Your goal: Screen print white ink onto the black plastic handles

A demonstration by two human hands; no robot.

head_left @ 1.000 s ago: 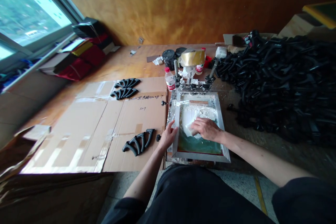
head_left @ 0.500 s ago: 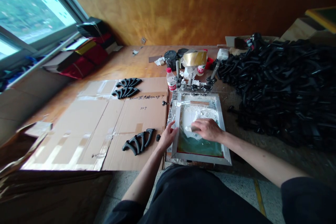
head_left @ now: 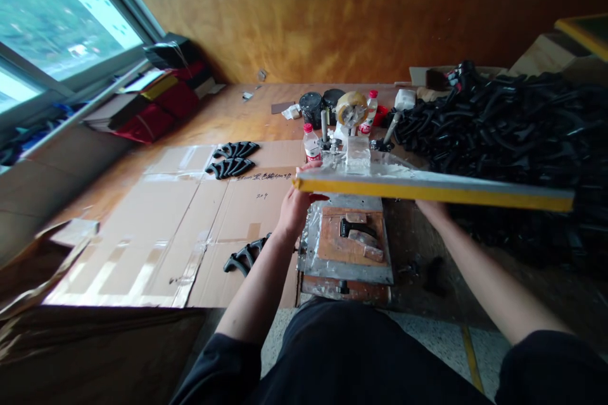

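Head view: left hand [head_left: 293, 205] grips the raised frame [head_left: 437, 193]; right hand [head_left: 431, 207] (mostly hidden) — grip unclear. 1 black piece [head_left: 355, 226] sits on the wooden block [head_left: 332, 245]; rows [head_left: 231, 169] on cardboard [head_left: 159, 202] look done — the heap [head_left: 498, 120] seems left.

The frame [head_left: 441, 180] looks metal, with a smooth yellow edge [head_left: 437, 193]; the plate [head_left: 361, 273] is dull, stained metal; the block [head_left: 331, 248], matt wood; the part [head_left: 346, 228] on it, smooth black plastic; the cardboard [head_left: 166, 202], matt paper crossed by glossy tape [head_left: 142, 276]; the worktop [head_left: 216, 119], smooth, slightly glossy wood.
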